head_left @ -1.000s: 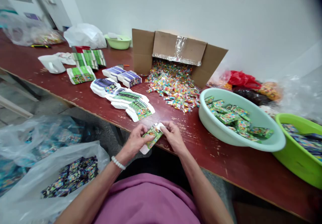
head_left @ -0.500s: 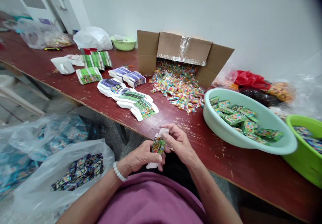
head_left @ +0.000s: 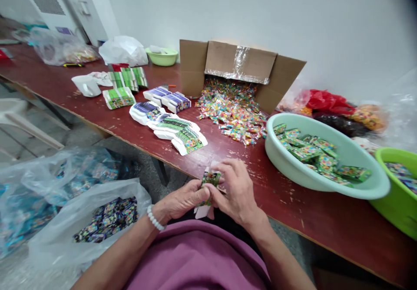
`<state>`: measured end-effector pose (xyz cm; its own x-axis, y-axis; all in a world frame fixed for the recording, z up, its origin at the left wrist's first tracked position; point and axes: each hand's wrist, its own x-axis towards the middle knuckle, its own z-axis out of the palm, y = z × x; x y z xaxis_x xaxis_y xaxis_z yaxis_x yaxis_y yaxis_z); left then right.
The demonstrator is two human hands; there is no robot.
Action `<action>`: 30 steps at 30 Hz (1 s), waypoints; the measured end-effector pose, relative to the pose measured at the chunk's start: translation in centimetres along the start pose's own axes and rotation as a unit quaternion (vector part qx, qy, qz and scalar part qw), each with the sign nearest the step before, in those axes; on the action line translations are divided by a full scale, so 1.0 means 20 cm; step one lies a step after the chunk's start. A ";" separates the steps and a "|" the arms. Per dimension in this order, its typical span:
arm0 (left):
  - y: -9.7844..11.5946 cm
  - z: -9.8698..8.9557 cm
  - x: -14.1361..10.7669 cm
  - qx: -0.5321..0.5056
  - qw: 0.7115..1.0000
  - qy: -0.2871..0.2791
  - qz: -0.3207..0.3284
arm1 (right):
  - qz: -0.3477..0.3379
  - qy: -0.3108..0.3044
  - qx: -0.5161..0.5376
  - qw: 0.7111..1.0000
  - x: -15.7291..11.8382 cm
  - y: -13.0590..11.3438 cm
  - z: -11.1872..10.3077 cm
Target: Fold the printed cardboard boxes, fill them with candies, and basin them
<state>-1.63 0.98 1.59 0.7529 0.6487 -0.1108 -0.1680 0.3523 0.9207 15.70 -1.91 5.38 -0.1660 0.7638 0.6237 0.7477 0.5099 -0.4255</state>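
A small green printed box (head_left: 210, 179) with white flaps at both ends is held between my hands, just off the table's front edge. My left hand (head_left: 184, 199), with a pale bead bracelet at the wrist, grips its left side, thumb on the front. My right hand (head_left: 235, 190) closes on the right side, its fingers bent over the upper flap. Ahead on the table lies a fanned row of flat green cartons (head_left: 189, 140). Wrapped candies (head_left: 233, 112) spill out of an open cardboard box (head_left: 240, 60).
At the right, a pale green basin (head_left: 325, 188) holds filled green packs, beside a lime green basin (head_left: 391, 214). Purple carton stacks (head_left: 176, 102) and a white cup (head_left: 87, 86) stand on the red table (head_left: 293, 212). Plastic bags (head_left: 48, 242) lie lower left.
My right hand has its fingers lifted and curled over the box's top end. The lower flaps are now spread apart. The view has shifted slightly.
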 end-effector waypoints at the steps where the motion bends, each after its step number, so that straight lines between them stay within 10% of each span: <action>1: 0.00 0.00 -0.01 0.012 1.000 0.009 -0.006 | 0.000 -0.040 0.033 0.999 0.01 0.00 0.00; 19: 0.05 -0.07 -0.04 0.095 0.984 -0.048 -0.142 | 0.132 -0.310 0.322 0.885 -0.01 0.11 0.02; 22: 0.05 -0.06 -0.03 0.058 0.991 0.001 -0.116 | 0.171 -0.274 0.342 0.883 -0.02 0.11 0.07; 26: 0.04 -0.03 -0.01 0.062 0.990 0.110 -0.063 | 0.217 -0.076 0.269 0.935 -0.04 0.11 0.14; 30: 0.01 0.00 0.03 0.053 0.986 0.138 -0.072 | 0.226 -0.123 0.375 0.890 -0.05 0.13 0.19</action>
<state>-1.27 1.52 1.77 0.5593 0.7614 -0.3277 0.0058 0.3917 0.9201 15.30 0.13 1.09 -0.1613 0.9747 0.1545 0.1484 0.1787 -0.9726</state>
